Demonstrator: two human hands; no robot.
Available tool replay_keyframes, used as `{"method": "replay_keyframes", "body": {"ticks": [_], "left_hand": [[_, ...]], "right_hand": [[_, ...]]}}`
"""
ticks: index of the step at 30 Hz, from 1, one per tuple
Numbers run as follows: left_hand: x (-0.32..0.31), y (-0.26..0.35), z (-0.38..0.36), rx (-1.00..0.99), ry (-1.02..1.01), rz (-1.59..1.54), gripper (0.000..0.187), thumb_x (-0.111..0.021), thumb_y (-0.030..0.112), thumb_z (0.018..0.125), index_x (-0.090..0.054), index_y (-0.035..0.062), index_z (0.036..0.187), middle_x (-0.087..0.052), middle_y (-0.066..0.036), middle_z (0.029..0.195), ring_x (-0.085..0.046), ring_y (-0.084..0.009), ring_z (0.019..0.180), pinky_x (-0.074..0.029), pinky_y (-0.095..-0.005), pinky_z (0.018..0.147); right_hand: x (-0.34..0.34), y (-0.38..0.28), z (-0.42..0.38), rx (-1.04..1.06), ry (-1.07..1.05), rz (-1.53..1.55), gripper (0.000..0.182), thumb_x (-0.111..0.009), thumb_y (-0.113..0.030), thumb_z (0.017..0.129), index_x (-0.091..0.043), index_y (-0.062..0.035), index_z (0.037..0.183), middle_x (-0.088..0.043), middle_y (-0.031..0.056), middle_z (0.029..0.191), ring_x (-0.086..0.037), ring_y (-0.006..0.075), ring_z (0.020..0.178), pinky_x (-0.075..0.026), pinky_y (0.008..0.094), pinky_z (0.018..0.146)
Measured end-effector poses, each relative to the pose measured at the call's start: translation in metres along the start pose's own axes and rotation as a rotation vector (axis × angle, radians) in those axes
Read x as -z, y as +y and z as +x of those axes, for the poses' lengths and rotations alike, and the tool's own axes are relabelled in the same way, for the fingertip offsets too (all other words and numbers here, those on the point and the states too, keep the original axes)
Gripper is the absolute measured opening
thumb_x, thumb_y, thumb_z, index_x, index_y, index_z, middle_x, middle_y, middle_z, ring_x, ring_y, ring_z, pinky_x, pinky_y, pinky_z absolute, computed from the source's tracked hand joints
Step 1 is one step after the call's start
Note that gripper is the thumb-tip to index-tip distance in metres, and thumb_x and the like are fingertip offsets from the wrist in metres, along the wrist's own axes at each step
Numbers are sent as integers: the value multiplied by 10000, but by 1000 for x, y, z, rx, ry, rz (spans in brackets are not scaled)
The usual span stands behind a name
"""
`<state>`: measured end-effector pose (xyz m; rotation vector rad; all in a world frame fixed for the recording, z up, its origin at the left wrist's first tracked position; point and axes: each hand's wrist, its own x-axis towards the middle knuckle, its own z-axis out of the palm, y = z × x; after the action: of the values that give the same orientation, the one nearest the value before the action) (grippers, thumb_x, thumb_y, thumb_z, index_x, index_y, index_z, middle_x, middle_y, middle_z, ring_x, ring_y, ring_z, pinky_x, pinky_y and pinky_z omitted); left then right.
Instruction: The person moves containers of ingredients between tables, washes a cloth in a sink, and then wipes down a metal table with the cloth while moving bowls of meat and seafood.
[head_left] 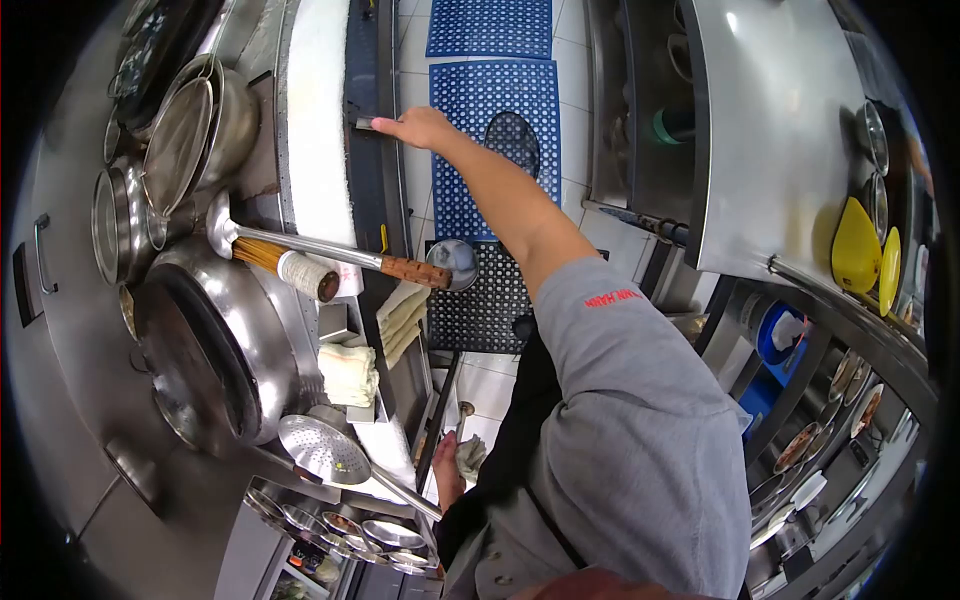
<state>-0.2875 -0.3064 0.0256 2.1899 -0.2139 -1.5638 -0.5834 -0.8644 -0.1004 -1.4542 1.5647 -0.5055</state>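
Observation:
My right hand (420, 128) reaches across to the stove's dark front panel (372, 190), its fingers closed around a small metal piece, perhaps a knob or lever, at the panel. Low beside my body, my left hand (446, 462) is closed on a crumpled pale cloth (470, 456). Between the two hands, a ladle (320, 248) with a wooden handle end sticks out past the counter edge. A bamboo brush (262, 255) lies beside it. Nearer my left hand are folded cloths (347, 375) and a perforated skimmer (325, 449).
A large wok (265, 350) and strainers (180, 145) occupy the stove side. Pans of food (390, 533) stand past the skimmer. Blue mats (490, 90) cover the floor. Opposite is a steel counter (770, 130) with yellow bowls (855, 245); shelves hold more dishes (797, 447).

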Motion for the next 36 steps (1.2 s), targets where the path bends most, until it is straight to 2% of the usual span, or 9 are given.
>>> {"method": "replay_keyframes", "body": {"ticks": [4,16,19,25,27,28,30,32,36], "left_hand": [[-14,28,-4,-56,-1,28,323,-598,139,943,-586,-4,1233,-675,-103,950,-663,-190,842,-546,-311,771],[-10,13,17,67,-38,-94,360,-617,177,943,-572,-3,1251,-675,-121,981,-669,-203,834,-553,-324,765],[-14,18,17,60,-66,-156,389,-623,173,939,-552,-12,1274,-674,-133,996,-673,-214,851,-555,-333,779],[-20,15,10,37,-205,-386,632,-710,-11,803,-446,45,1375,-647,-162,1114,-652,-299,1020,-544,-450,897],[-27,12,9,-33,-276,-350,701,-678,-97,747,-417,36,1384,-621,-174,1154,-644,-338,1036,-540,-497,907],[-29,15,10,-45,-270,-285,740,-593,-158,673,-424,23,1370,-589,-190,1197,-640,-361,1034,-536,-528,906],[-32,10,18,-54,-272,-327,749,-531,-162,644,-427,16,1365,-576,-202,1215,-632,-367,1048,-531,-518,921],[-33,-5,36,-121,-279,-358,737,-440,-123,636,-437,4,1362,-564,-216,1232,-613,-365,1087,-520,-482,952],[-66,47,-5,-262,-426,-528,694,-443,-37,698,-422,-15,1392,-549,-225,1270,-575,-354,1160,-467,-448,1020]], "right_hand": [[17,3,-4,-98,11,80,849,-432,-817,792,-720,-22,711,-690,189,825,-662,368,907,-502,429,837],[-1,40,30,-155,-22,15,936,-384,-860,771,-689,18,664,-674,219,799,-660,382,866,-496,459,820],[-9,53,29,-165,-67,-65,999,-381,-861,774,-701,60,989,-679,257,1034,-634,400,1054,-495,452,881],[-40,112,-55,-128,97,-50,500,-595,-483,845,-701,-2,930,-668,266,1017,-645,415,972,-502,490,862],[-68,145,-110,-157,31,-323,428,-544,-468,892,-724,-84,951,-699,208,903,-675,370,886,-522,471,813],[-55,138,-147,-323,-348,-89,430,-539,-454,890,-734,-72,911,-695,219,948,-670,375,920,-525,468,823],[-92,170,-210,-80,-308,-335,418,-589,-444,852,-746,-59,895,-693,221,971,-669,377,913,-523,471,806],[-113,178,-249,-65,-662,-266,474,-573,-437,864,-728,10,883,-687,253,950,-670,388,886,-522,472,821],[-119,102,-325,197,-798,-92,560,-588,-552,855,-721,-8,832,-674,155,735,-650,284,723,-519,439,665]]}}
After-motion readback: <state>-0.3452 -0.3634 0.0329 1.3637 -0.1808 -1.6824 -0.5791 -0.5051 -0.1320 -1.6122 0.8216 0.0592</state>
